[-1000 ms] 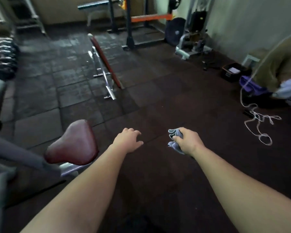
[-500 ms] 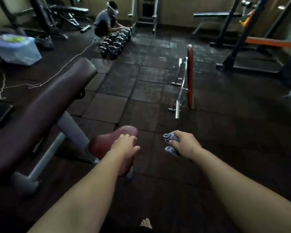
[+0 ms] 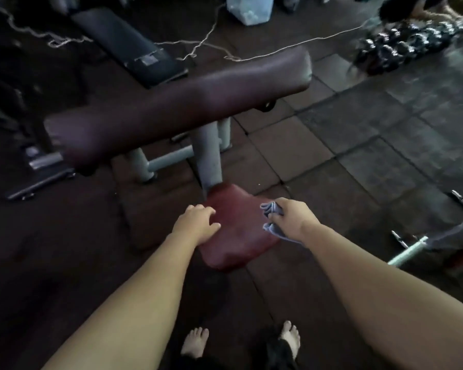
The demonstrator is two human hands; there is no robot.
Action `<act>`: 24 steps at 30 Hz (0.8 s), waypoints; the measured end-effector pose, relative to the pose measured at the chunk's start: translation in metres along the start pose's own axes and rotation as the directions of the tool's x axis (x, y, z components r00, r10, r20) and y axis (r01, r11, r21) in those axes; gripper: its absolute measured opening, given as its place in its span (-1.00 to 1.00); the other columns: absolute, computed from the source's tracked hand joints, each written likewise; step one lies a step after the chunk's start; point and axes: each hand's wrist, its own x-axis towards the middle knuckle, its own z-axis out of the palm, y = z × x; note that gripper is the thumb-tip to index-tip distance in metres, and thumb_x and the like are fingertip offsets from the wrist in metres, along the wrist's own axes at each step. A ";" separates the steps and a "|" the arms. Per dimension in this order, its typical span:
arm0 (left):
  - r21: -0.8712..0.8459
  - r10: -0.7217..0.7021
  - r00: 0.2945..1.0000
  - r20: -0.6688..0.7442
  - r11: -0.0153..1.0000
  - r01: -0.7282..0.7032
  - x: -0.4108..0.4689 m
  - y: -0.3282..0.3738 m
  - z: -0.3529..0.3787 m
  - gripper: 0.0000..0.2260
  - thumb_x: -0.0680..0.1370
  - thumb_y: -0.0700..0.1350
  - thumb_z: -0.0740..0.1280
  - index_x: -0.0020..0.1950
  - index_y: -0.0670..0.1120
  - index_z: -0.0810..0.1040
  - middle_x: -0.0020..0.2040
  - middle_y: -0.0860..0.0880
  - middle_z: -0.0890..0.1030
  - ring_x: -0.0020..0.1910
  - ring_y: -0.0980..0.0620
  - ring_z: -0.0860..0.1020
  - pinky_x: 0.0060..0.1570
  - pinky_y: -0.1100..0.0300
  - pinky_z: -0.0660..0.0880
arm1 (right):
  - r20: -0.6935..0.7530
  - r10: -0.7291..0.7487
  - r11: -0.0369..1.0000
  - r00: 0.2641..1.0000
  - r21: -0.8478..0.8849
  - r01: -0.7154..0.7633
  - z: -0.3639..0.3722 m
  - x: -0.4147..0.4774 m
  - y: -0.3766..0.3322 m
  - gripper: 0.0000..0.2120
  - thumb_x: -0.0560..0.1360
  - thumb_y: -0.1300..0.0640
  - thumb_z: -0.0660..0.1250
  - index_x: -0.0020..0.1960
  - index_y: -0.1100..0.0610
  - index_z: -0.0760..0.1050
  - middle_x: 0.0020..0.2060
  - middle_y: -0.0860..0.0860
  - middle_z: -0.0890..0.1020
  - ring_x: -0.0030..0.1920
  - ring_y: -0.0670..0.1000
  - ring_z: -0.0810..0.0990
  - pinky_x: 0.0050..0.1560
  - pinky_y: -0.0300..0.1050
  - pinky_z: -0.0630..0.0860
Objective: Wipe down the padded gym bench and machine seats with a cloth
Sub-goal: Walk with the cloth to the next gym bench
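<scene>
Head view, bench pad [image 3: 177,102] apparently lying crosswise

dark rubber tile floor [image 3: 358,145], seams showing on the right. a bench [image 3: 177,102] stands on it on pale grey tube legs [image 3: 209,153], with a long purple pad and a red seat [image 3: 238,241] at the near end. beyond it sits a black pad [image 3: 129,46], with white cord [image 3: 203,46] strung loose across the tiles. a row of dumbbells [image 3: 406,44] lies far right, blurred, and a clear tub [image 3: 249,9] is at the top edge. two bare feet [image 3: 195,343] stand at the near edge.
</scene>
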 end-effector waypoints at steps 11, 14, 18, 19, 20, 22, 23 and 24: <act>-0.169 -0.257 0.957 -0.134 0.958 0.234 0.057 0.001 0.138 -0.44 0.67 0.19 0.23 0.65 0.09 0.22 0.67 0.08 0.15 0.64 -0.02 0.10 0.51 -0.15 0.26 | 0.228 -0.270 0.895 0.935 -0.300 0.332 0.104 0.159 0.043 -0.73 0.64 0.06 0.29 0.31 0.12 0.50 0.22 0.10 0.62 0.27 0.19 0.57 0.19 -0.02 0.42; -0.202 -0.302 0.938 -0.171 0.942 0.267 0.079 0.002 0.176 -0.43 0.71 0.20 0.11 0.69 0.11 0.08 0.71 0.09 0.01 0.68 0.02 -0.02 0.60 -0.10 0.11 | 0.218 -0.345 0.862 0.913 -0.313 0.400 0.158 0.164 0.065 -0.50 0.68 -0.01 0.24 0.57 0.10 0.32 0.61 0.06 0.27 0.63 0.10 0.13 0.60 -0.03 0.07; -0.145 -0.317 0.893 -0.320 0.948 0.284 0.085 0.001 0.205 -0.43 0.69 0.23 -0.02 0.70 0.13 0.04 0.71 0.09 0.02 0.69 0.04 -0.02 0.61 -0.10 0.08 | 0.183 -0.449 0.785 0.874 -0.387 0.484 0.180 0.141 0.088 -0.33 0.68 -0.24 -0.01 0.69 0.02 -0.04 0.68 -0.06 -0.11 0.65 -0.03 -0.26 0.64 -0.01 -0.16; -0.140 -0.311 0.887 -0.341 0.950 0.280 0.086 0.001 0.207 -0.43 0.69 0.24 -0.04 0.70 0.13 0.04 0.71 0.09 0.03 0.68 0.04 -0.01 0.61 -0.11 0.10 | 0.215 -0.474 0.745 0.854 -0.420 0.519 0.176 0.136 0.094 -0.31 0.67 -0.28 -0.08 0.69 0.01 -0.10 0.67 -0.07 -0.15 0.64 -0.05 -0.29 0.64 -0.01 -0.17; -0.136 -0.308 0.883 -0.353 0.951 0.277 0.086 0.001 0.207 -0.42 0.69 0.25 -0.06 0.70 0.13 0.04 0.71 0.09 0.03 0.68 0.04 0.00 0.61 -0.11 0.11 | 0.262 -0.497 0.697 0.827 -0.448 0.560 0.172 0.132 0.101 -0.30 0.66 -0.30 -0.12 0.69 0.00 -0.13 0.67 -0.08 -0.17 0.64 -0.06 -0.31 0.64 0.00 -0.17; -0.119 -0.304 0.882 -0.360 0.953 0.280 0.085 0.001 0.208 -0.41 0.68 0.26 -0.10 0.70 0.13 0.03 0.71 0.09 0.03 0.68 0.04 -0.01 0.61 -0.12 0.12 | 0.344 -0.524 0.599 0.779 -0.502 0.624 0.161 0.137 0.109 -0.29 0.66 -0.31 -0.16 0.69 0.01 -0.15 0.67 -0.08 -0.19 0.64 -0.05 -0.32 0.65 0.04 -0.13; -0.112 -0.303 0.882 -0.361 0.953 0.282 0.087 0.001 0.209 -0.41 0.68 0.26 -0.11 0.70 0.13 0.02 0.71 0.09 0.03 0.69 0.04 -0.01 0.61 -0.12 0.12 | 0.358 -0.532 0.568 0.768 -0.521 0.637 0.156 0.149 0.108 -0.29 0.65 -0.31 -0.18 0.69 0.01 -0.16 0.67 -0.07 -0.20 0.64 -0.05 -0.31 0.65 0.05 -0.12; -0.111 -0.305 0.882 -0.360 0.952 0.285 0.088 0.001 0.209 -0.41 0.68 0.26 -0.12 0.70 0.13 0.01 0.71 0.09 0.02 0.69 0.04 -0.02 0.61 -0.12 0.12 | 0.350 -0.544 0.556 0.763 -0.531 0.640 0.154 0.166 0.102 -0.29 0.65 -0.31 -0.19 0.69 0.01 -0.15 0.67 -0.06 -0.18 0.65 -0.03 -0.29 0.65 0.06 -0.11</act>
